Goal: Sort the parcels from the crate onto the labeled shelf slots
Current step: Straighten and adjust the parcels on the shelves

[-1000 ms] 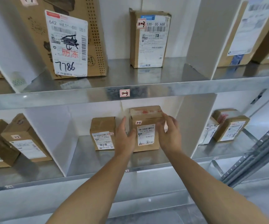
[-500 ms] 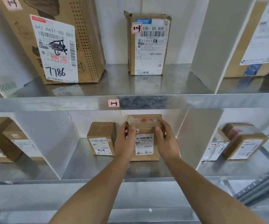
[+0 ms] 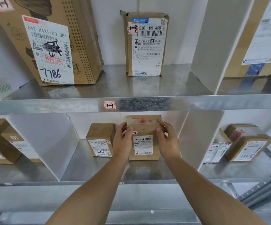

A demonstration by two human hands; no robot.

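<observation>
On the lower shelf (image 3: 89,166), middle slot: brown parcel (image 3: 145,143) stands upright, printed label facing the camera, its base appearing to meet the metal surface.

- Left hand (image 3: 122,142): grips the parcel's upper left edge, thumb on the front face, fingers wrapped round the side.
- Right hand (image 3: 168,142): grips the upper right edge, thumb on the front, fingers curled over the taped top corner.
- Small handwritten tag on the parcel front sits just beside the left thumb; cannot read it.
- Smaller parcel (image 3: 99,140) stands in the same slot, to the left of the held one, upright, label forward. Left hand lies between the 2; contact between the boxes cannot be judged.
- White dividers (image 3: 195,137) bound the slot on both sides.
- Upper shelf (image 3: 50,104) carries a red-framed sticker (image 3: 109,105) on its front edge, marked 1-3.
- Above it: tall parcel (image 3: 147,44) with a matching 1-3 tag, upright near the back wall; large box (image 3: 76,41) marked 7786 to its left, well apart.
- More parcels (image 3: 248,148) lean in the lower right slot.
</observation>
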